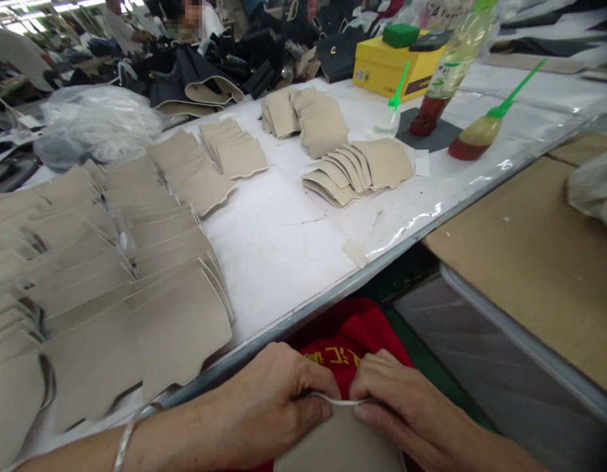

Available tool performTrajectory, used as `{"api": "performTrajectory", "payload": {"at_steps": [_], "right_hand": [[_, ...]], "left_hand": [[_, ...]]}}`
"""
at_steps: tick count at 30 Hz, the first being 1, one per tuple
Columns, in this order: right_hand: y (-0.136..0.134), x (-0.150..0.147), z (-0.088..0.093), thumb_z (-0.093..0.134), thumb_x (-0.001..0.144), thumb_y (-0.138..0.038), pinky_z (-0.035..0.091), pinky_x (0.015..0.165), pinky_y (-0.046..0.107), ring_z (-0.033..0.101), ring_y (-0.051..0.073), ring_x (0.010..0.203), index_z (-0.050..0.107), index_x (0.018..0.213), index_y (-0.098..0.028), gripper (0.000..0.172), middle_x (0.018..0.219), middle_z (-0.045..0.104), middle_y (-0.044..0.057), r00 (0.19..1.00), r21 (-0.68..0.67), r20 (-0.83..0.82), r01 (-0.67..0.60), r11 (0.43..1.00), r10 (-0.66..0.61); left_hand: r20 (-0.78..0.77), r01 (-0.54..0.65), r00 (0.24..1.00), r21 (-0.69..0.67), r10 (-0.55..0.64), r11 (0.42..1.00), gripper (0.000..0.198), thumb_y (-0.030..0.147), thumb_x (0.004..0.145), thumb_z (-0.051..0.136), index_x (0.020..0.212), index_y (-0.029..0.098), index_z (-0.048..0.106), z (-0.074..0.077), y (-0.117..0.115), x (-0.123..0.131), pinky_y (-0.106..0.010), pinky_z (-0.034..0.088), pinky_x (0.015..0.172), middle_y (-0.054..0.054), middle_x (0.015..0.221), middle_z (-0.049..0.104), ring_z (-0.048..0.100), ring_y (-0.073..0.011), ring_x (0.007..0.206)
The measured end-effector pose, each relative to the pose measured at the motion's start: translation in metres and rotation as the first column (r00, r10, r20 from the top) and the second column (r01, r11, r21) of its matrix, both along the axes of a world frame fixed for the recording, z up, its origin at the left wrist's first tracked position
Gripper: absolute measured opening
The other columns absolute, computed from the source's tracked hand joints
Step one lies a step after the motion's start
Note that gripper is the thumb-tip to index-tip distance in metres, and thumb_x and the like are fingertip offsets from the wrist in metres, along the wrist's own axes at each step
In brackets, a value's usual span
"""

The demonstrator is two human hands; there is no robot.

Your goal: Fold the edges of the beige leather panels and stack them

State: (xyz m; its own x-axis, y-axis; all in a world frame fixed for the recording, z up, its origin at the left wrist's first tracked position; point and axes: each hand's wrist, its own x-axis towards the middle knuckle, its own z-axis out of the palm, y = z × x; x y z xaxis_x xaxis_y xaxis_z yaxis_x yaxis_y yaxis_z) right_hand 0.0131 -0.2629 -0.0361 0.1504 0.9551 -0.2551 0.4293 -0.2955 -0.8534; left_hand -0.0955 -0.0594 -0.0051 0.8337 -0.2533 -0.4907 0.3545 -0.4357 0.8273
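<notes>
A beige panel [340,439] hangs at the bottom centre, in front of the table's edge. Its white upper edge is pinched between thumb and fingers of my left hand [288,400] and, a little to the right, of my right hand [402,400]. The two hands are close together with a small gap between them. Behind them lies red cloth [367,328] with yellow lettering. Overlapping beige panels [176,321] cover the table's left side, beside my left forearm.
The white table [269,262] also holds smaller beige stacks [382,164], bottles of red liquid [473,141], a yellow box [382,69] and a plastic bag [97,124]. Cardboard [539,242] lies at right. People [195,23] are in the background.
</notes>
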Motion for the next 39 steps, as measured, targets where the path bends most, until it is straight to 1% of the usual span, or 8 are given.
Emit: {"api": "performTrajectory", "payload": {"at_steps": [3,7,13,17,21,24,33,39], "right_hand": [[-0.007,0.005,-0.001,0.039,0.105,-0.034,0.032,0.104,0.034,0.054,0.016,0.090,0.052,0.084,-0.022,0.027,0.087,0.055,-0.002,0.998,-0.045,-0.056,0.001,0.999,-0.004],[-0.018,0.007,-0.005,0.035,0.106,-0.038,0.026,0.109,0.037,0.054,0.017,0.092,0.052,0.086,-0.023,0.030,0.089,0.056,-0.002,0.999,-0.083,-0.049,0.002,0.997,-0.006],[-0.015,-0.002,-0.008,0.035,0.105,-0.024,0.043,0.085,0.031,0.055,0.019,0.083,0.050,0.084,-0.022,0.025,0.087,0.057,0.000,0.993,-0.007,0.121,-0.004,1.000,0.005],[-0.010,-0.008,-0.006,0.041,0.100,-0.012,0.046,0.075,0.030,0.055,0.020,0.079,0.052,0.082,-0.021,0.022,0.084,0.059,0.002,0.971,0.084,0.234,-0.061,0.995,0.040],[-0.012,-0.006,-0.001,0.061,0.090,-0.009,0.046,0.074,0.024,0.059,0.016,0.082,0.057,0.088,-0.021,0.013,0.090,0.062,0.000,0.998,-0.051,0.064,-0.008,0.999,0.011],[-0.014,-0.006,0.001,0.059,0.093,-0.015,0.045,0.072,0.022,0.060,0.015,0.080,0.058,0.086,-0.021,0.010,0.088,0.063,-0.001,1.000,-0.065,-0.001,-0.007,0.998,0.007],[-0.032,-0.001,-0.018,0.038,0.105,-0.043,0.042,0.079,0.022,0.058,0.014,0.079,0.054,0.081,-0.023,0.035,0.082,0.060,-0.002,0.990,-0.026,-0.120,0.072,0.997,-0.074],[-0.017,0.001,-0.013,0.044,0.101,-0.043,0.043,0.094,0.026,0.059,0.019,0.105,0.062,0.105,-0.026,0.025,0.108,0.065,0.002,0.995,-0.120,-0.093,0.015,0.993,-0.027]], "left_hand": [[-0.038,-0.024,0.999,-0.011,0.024,1.000,0.013,0.017,0.085,0.051,0.076,0.019,0.061,0.000,0.002,-0.004,-0.019,0.032,0.055,0.007,0.065,0.050,0.045,-0.0079,0.061],[-0.105,-0.073,0.992,-0.054,0.067,0.996,0.014,0.019,0.086,0.052,0.080,0.019,0.065,-0.003,0.004,-0.008,-0.018,0.032,0.056,0.006,0.069,0.053,0.046,-0.0086,0.065],[-0.099,-0.037,0.994,0.030,0.040,0.999,0.013,0.023,0.087,0.055,0.082,0.019,0.066,0.002,-0.002,-0.001,-0.019,0.031,0.054,0.006,0.069,0.055,0.047,-0.0086,0.062],[-0.055,0.017,0.998,0.041,-0.015,0.999,0.014,0.024,0.087,0.060,0.074,0.019,0.062,0.007,-0.011,0.006,-0.020,0.032,0.057,0.006,0.067,0.056,0.049,-0.0083,0.062],[-0.052,0.019,0.999,0.085,-0.014,0.996,0.023,0.023,0.089,0.059,0.067,0.017,0.057,0.009,-0.016,0.008,-0.021,0.031,0.058,0.006,0.064,0.053,0.048,-0.0080,0.063],[-0.052,0.034,0.998,0.075,-0.030,0.997,0.025,0.022,0.091,0.058,0.066,0.017,0.056,0.009,-0.016,0.007,-0.021,0.030,0.057,0.007,0.062,0.048,0.046,-0.0071,0.061],[-0.172,-0.071,0.982,0.013,0.072,0.997,0.020,0.029,0.093,0.053,0.080,0.018,0.064,0.001,0.018,-0.019,-0.018,0.032,0.055,0.006,0.068,0.051,0.042,-0.0079,0.062],[-0.118,-0.105,0.987,0.060,0.112,0.993,0.021,0.031,0.092,0.055,0.080,0.018,0.065,-0.001,0.017,-0.020,-0.018,0.031,0.053,0.006,0.066,0.052,0.042,-0.0073,0.060]]}}
